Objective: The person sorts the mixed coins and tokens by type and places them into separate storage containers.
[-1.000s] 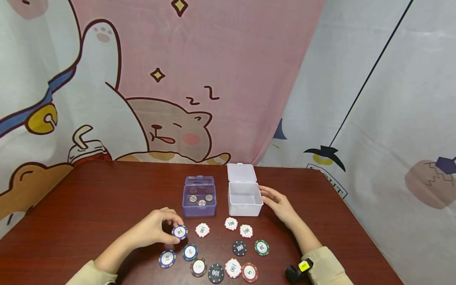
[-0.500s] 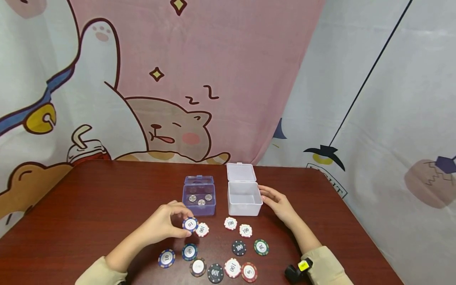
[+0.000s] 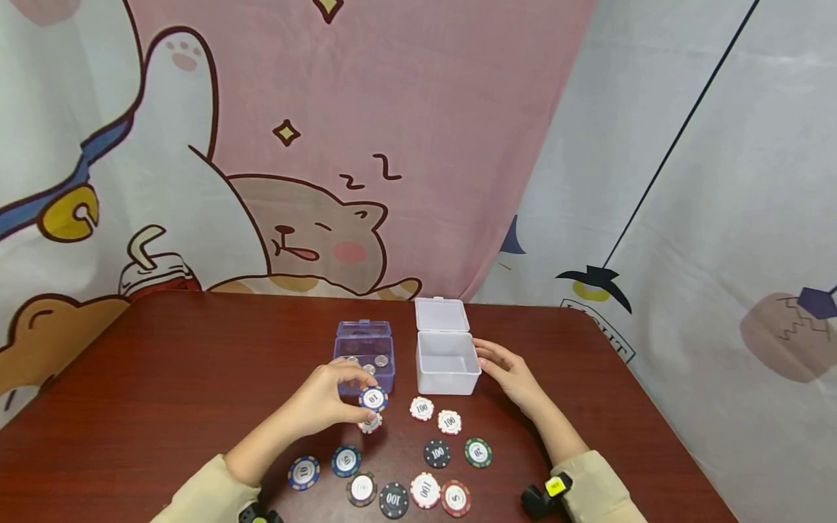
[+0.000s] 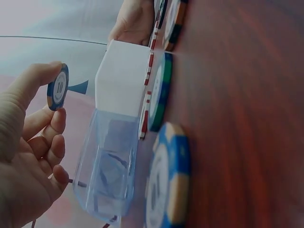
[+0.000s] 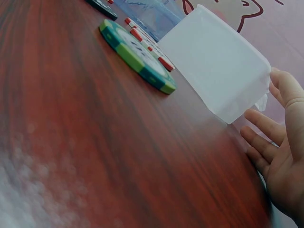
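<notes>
Okay, left hand [image 3: 333, 398] has the 10 chip [image 3: 373, 399] pinched by its rim: thumb on the near edge, fingertip on the far edge. It's a disc, so no long axis; what counts is the face, tilted up toward the person. Left wrist view puts it clear of the table [image 3: 248, 349], not touching.

Key relation: blue box [image 3: 387, 383] sits just beyond the pinch and a touch left of the chip, lid up, coins [image 3: 381, 360] inside. Hand overlaps its near side from the head; can't tell the height gap to its rim. White box [image 3: 448, 383] is beyond and right of the grip, lid back too.

Left hand is nearer the blue box. Right hand [image 3: 512, 374] is at the white box's right wall, fingers loosely extended, seemingly touching, pinching nothing I can see.

Partly hidden below the grip from the head: white chip [image 3: 370, 425]. Green chip [image 3: 478, 452] is well right, nearer the person; spare blue chip [image 3: 304, 473] is left of the grip, also nearer.
</notes>
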The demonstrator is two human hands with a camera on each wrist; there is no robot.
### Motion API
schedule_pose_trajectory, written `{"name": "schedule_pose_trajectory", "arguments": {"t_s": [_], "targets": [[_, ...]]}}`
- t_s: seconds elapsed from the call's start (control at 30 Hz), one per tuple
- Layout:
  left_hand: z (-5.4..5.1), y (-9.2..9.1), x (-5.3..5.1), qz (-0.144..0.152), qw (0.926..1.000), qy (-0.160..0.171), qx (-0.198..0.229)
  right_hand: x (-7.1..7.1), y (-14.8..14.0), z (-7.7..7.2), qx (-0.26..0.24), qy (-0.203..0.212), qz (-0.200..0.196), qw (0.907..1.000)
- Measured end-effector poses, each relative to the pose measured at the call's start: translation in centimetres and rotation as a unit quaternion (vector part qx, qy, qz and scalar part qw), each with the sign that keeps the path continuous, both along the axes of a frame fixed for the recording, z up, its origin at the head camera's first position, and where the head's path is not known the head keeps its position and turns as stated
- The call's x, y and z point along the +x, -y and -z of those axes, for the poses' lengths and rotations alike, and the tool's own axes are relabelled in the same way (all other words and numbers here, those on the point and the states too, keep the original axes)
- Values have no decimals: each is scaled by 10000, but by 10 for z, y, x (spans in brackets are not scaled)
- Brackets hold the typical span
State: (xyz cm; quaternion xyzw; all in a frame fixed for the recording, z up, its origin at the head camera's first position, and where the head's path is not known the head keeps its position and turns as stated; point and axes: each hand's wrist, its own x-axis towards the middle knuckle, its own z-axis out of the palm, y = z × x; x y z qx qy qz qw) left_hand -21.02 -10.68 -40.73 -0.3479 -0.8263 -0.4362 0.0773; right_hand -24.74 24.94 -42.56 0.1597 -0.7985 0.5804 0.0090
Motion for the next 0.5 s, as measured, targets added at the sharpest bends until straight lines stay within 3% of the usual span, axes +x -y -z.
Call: {"name": "schedule_pose_trajectory", "arguments": {"t_s": [0.5], "targets": [[-11, -36, -9, -498, 9985, 95, 221, 1, 1, -2, 5, 23, -2, 10000]]}}
